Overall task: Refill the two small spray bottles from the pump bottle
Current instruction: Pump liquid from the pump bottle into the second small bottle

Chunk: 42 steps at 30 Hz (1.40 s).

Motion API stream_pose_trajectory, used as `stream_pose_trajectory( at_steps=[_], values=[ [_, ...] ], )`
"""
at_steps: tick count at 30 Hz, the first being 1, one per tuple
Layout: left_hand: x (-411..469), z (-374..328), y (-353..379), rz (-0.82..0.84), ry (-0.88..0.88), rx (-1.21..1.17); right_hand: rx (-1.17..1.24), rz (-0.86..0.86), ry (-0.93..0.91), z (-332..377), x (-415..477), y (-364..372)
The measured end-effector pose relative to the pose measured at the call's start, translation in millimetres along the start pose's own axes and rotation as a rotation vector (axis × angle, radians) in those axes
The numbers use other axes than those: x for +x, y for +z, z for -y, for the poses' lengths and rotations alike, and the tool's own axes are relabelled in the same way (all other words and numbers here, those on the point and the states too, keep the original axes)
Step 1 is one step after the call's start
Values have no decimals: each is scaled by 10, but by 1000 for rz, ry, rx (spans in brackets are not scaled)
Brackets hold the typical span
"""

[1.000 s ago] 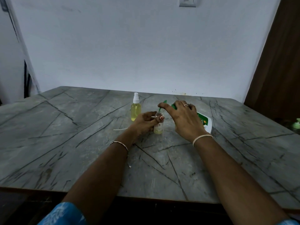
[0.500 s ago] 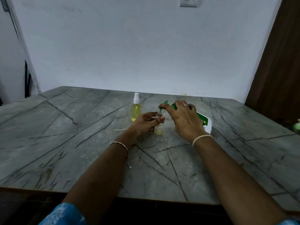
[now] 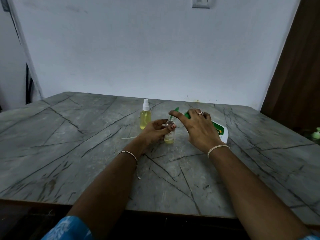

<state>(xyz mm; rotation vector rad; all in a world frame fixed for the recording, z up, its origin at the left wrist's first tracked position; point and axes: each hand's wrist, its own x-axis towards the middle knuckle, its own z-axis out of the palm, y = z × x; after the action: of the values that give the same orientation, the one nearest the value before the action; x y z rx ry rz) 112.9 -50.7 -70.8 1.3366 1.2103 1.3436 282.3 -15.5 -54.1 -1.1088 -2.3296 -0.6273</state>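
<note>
Gripping the open small spray bottle (image 3: 169, 134) upright on the marble table (image 3: 69, 153), your left hand (image 3: 154, 131) steadies it while your right hand (image 3: 199, 129) tilts the pump bottle (image 3: 219, 131), its green spout (image 3: 174, 112) apparently at the neck, so press gently.

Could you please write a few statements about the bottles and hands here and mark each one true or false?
1. The left hand holds the uncapped small bottle upright on the table. True.
2. The capped spray bottle lies on its side. False: it stands upright.
3. The right hand tilts the green-and-white pump bottle towards the uncapped bottle. True.
4. The uncapped bottle is full to the neck. False: liquid fills only its bottom.
</note>
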Motion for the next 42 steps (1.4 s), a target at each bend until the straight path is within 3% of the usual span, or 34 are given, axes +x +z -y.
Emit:
stream_pose_trajectory(
  at_steps=[42],
  values=[
    [62, 54, -23, 6, 26, 58, 18, 7, 38, 49, 55, 30]
  ],
)
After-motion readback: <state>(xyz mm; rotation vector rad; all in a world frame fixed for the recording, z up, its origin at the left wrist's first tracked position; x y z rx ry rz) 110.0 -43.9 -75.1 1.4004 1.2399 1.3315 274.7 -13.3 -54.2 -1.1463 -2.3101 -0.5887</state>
